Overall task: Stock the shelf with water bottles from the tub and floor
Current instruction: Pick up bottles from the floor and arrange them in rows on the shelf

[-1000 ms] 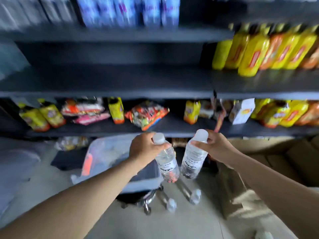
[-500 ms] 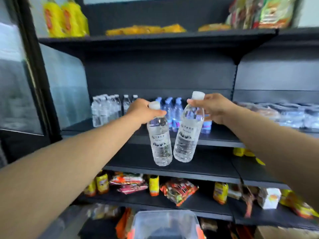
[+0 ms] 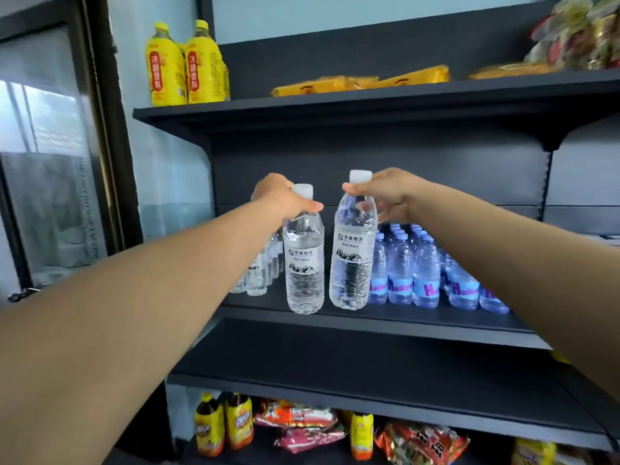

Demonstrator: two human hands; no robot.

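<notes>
at the front of the water shelf [image 3: 369, 322], my left hand [image 3: 281, 196] and right hand [image 3: 389, 193] each pinch a bottle by its neck. both bottles, left bottle [image 3: 303, 266] and right bottle [image 3: 352, 260], hang upright just off the shelf, in the gap between two rows.

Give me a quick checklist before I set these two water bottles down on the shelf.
1. Left hand grip on the left clear plastic water bottle, at the neck: ok.
2. Right hand grip on the right clear plastic water bottle: ok.
3. White caps on both: ok.
4. Free gap on the dark metal shelf, between the clear bottle rows and the blue-labelled small bottles: ok.
5. Bottles upright: left ok, right slightly tilted.
6. Bottle bases resting on the shelf: cannot tell.
</notes>
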